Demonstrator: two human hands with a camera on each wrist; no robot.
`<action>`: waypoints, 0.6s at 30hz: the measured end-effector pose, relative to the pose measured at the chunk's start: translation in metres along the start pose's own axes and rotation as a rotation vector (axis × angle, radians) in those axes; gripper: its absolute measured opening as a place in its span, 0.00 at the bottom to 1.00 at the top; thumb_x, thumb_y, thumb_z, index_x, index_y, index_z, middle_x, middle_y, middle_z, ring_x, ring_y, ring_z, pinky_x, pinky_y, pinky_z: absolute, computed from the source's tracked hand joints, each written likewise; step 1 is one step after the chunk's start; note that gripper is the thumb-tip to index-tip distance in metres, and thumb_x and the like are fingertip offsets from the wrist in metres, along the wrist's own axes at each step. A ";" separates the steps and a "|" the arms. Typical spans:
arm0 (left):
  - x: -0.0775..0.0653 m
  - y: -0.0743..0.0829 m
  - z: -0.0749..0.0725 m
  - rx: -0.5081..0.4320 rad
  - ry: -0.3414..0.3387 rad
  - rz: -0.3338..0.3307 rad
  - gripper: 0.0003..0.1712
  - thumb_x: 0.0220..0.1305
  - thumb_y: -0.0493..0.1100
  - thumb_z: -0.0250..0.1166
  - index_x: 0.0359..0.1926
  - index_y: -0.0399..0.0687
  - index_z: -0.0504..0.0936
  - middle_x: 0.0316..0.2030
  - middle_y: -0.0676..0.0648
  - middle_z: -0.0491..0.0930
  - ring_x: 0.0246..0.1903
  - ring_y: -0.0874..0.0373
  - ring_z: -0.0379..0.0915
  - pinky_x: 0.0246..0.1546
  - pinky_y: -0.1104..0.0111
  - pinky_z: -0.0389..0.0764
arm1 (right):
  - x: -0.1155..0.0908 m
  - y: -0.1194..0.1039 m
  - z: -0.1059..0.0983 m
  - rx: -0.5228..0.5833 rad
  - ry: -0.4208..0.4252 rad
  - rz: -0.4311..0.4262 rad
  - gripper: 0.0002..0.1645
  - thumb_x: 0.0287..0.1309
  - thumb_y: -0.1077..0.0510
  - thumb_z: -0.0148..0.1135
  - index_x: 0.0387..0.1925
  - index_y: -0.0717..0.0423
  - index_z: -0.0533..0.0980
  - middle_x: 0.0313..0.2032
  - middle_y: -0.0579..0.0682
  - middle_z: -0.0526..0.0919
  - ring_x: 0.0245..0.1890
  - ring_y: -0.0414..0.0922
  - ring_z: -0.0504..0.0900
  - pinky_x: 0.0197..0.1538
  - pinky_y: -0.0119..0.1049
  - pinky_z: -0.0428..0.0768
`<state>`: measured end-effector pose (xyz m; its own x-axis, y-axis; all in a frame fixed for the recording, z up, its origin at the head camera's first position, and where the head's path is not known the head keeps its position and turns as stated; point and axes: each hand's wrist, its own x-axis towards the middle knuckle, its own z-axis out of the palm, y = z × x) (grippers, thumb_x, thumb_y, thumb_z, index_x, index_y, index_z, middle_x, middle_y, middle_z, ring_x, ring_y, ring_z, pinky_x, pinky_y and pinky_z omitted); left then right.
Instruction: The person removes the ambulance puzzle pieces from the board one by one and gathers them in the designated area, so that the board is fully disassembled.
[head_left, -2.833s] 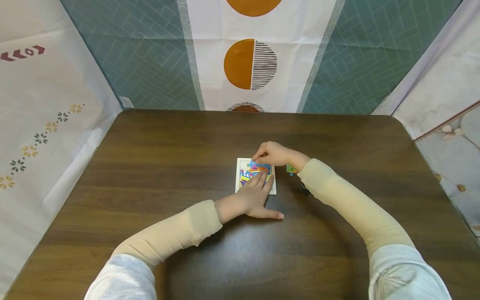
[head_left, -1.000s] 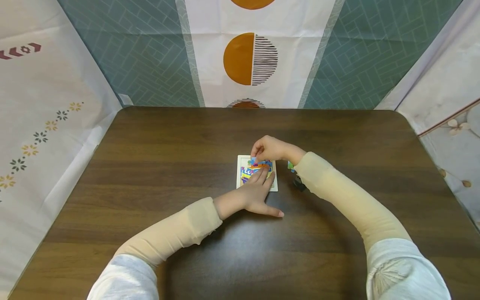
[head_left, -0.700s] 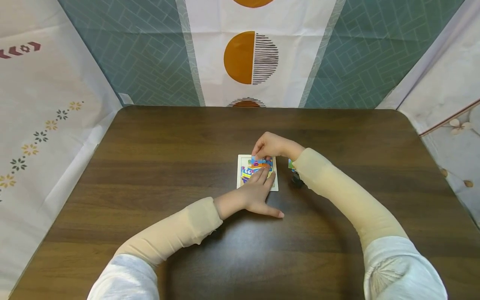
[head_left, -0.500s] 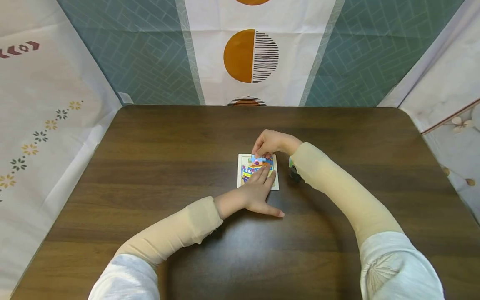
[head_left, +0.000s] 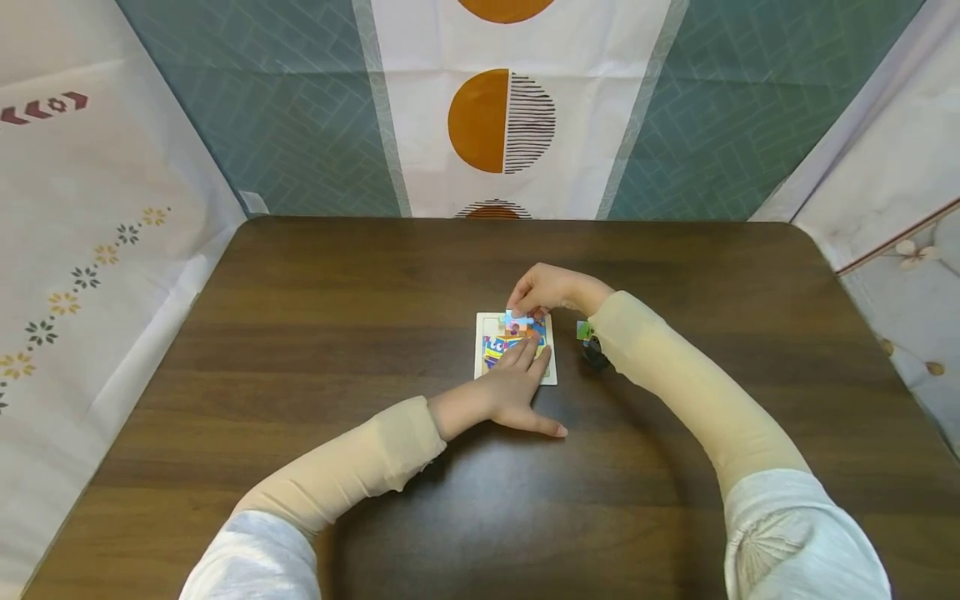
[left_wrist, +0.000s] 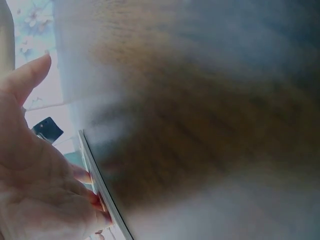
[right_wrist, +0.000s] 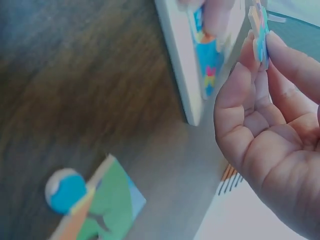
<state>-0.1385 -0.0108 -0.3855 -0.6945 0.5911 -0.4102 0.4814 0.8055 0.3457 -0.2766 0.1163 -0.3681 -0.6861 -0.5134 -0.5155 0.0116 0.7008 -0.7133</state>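
Right grip (head_left: 551,288) on puzzle piece (head_left: 517,322), now nearer board's far edge (head_left: 491,315)

- The left arm (head_left: 352,462) comes from the near side of the surface (head_left: 337,333) and goes obliquely toward its middle, slanting away from the left edge.
- The left hand (head_left: 513,392) lies palm down, with its fingers (head_left: 525,352) extended toward the far edge.
- The left thumb (head_left: 543,423) is spread wide from these fingers and points to the right edge.
- The right arm (head_left: 690,375) bends inward from the near right corner side.
- The right hand (head_left: 551,287) is nearer to the far edge than the left one; it points toward the left edge, its fingers are bent, and thumb and fingertips make a pinch.
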 end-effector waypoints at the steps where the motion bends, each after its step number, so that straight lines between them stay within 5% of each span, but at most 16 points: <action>1: 0.000 0.000 0.000 0.000 0.001 0.002 0.66 0.51 0.74 0.60 0.75 0.42 0.37 0.74 0.40 0.26 0.74 0.48 0.21 0.73 0.61 0.36 | -0.002 0.001 -0.001 -0.002 0.001 -0.004 0.13 0.60 0.65 0.61 0.45 0.68 0.79 0.28 0.46 0.82 0.24 0.39 0.76 0.33 0.30 0.79; 18: 0.001 0.001 0.003 0.004 0.000 -0.008 0.66 0.51 0.73 0.61 0.75 0.44 0.36 0.74 0.41 0.27 0.74 0.48 0.21 0.73 0.60 0.37 | -0.057 0.029 -0.038 0.014 0.072 -0.007 0.17 0.61 0.62 0.61 0.50 0.68 0.76 0.30 0.45 0.80 0.30 0.41 0.75 0.41 0.36 0.79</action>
<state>-0.1371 -0.0096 -0.3876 -0.6986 0.5846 -0.4126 0.4781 0.8104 0.3386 -0.2650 0.1844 -0.3410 -0.7370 -0.4809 -0.4749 0.0159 0.6901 -0.7235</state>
